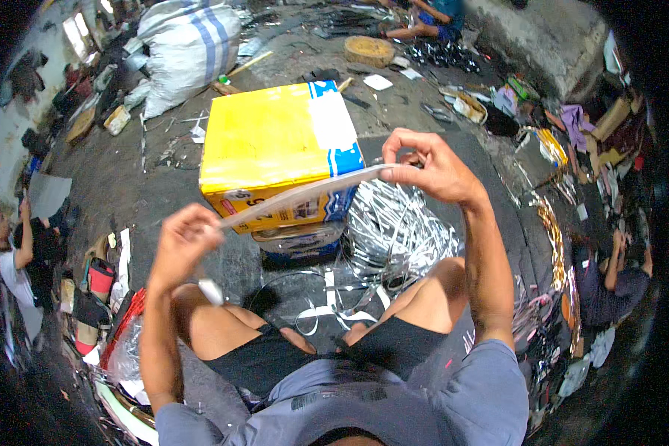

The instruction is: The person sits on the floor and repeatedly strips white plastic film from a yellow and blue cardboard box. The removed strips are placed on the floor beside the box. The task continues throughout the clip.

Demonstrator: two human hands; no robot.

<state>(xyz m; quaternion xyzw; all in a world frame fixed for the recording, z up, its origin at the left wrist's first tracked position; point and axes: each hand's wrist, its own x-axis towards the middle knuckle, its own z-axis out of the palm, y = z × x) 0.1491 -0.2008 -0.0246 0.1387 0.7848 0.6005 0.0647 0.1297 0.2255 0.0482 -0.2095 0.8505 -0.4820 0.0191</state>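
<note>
A long, narrow greyish-white strip [299, 198] stretches between my two hands, in front of a yellow cardboard box [264, 134] with blue and white parts. My left hand [188, 239], a little blurred, pinches the strip's lower left end. At the other end, higher up, my right hand [432, 168] holds it between thumb and curled fingers. The box rests on a lower package [301, 241], partly hidden by it. Beside the box, below my right hand, lies a tangled heap of shiny silver strips [403, 227]. Loose white strips [331, 301] curl on the floor between my legs.
A big white sack with blue stripes [186, 52] stands at the far left. A round wooden block [369, 51] lies at the back. Scraps litter both sides. Other people sit at the far back, at the left [22, 267] and at the right [613, 286].
</note>
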